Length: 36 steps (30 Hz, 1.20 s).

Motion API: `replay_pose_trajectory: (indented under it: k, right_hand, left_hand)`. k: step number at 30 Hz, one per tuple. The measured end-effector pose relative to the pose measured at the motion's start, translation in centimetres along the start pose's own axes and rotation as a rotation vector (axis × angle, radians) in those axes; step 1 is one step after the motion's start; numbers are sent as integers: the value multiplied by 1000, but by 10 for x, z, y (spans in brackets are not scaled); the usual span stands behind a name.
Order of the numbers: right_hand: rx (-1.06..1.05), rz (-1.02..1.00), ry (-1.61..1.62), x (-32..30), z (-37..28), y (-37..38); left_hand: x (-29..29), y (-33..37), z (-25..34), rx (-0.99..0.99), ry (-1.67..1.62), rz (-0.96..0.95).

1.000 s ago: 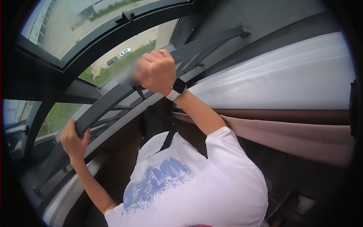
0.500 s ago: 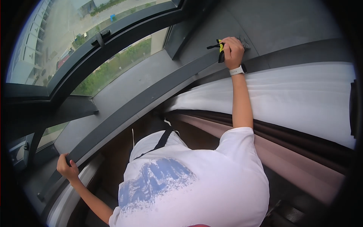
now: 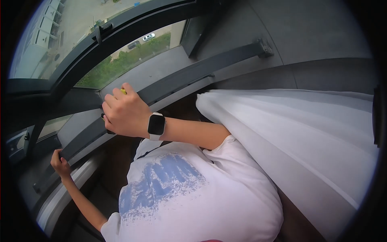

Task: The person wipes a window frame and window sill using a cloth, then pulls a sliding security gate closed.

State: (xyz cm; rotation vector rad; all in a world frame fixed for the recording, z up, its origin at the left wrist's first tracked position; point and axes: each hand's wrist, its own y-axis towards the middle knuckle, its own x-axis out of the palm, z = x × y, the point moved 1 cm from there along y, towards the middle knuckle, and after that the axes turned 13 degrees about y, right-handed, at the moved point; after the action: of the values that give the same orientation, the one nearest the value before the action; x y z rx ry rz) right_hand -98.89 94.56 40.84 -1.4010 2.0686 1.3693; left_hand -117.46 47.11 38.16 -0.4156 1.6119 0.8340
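Observation:
A dark grey rail (image 3: 201,68) runs along the window, from the far right down to the near left. My right hand (image 3: 128,115), with a watch (image 3: 156,124) on its wrist, is closed over the rail's middle stretch. It grips a small black-and-yellow hand tool (image 3: 123,91); only bits of it show past my fingers, so its kind is hard to make out. At the rail's lower left end, my left hand (image 3: 61,164) is closed around the bar.
A window (image 3: 44,40) with a dark frame and handle (image 3: 98,34) stands at the upper left, with greenery and parked cars below outside. A white curtain (image 3: 282,133) hangs on the right, close to my right arm. A metal bracket (image 3: 265,47) holds the rail's far end to the grey wall.
My right hand has swept left along the rail with the tool, from the far bracket to the middle. The white curtain has spread nearer my right arm. My left hand stays on the rail.

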Motion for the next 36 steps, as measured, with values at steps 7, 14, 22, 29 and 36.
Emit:
replay_pose_trajectory:
  k: [7,14,22,29,36]
  right_hand:
    - [194,68,-289,-190,159,-58]
    - [178,76,-324,-273,239,-91]
    - [46,-19,-135,-90,61,-17]
    - [-75,-13,-47,127,-131,47]
    - [-62,-22,-76,109,-144,39]
  left_hand:
    - [-4,-19,-6,-13,65,47]
    - [3,-11,-3,-32,77,111]
    - [-3,-4,12,-38,91,123]
    - [-14,12,36,-20,25,67]
    - [-50,-67,-50,-99,153,334]
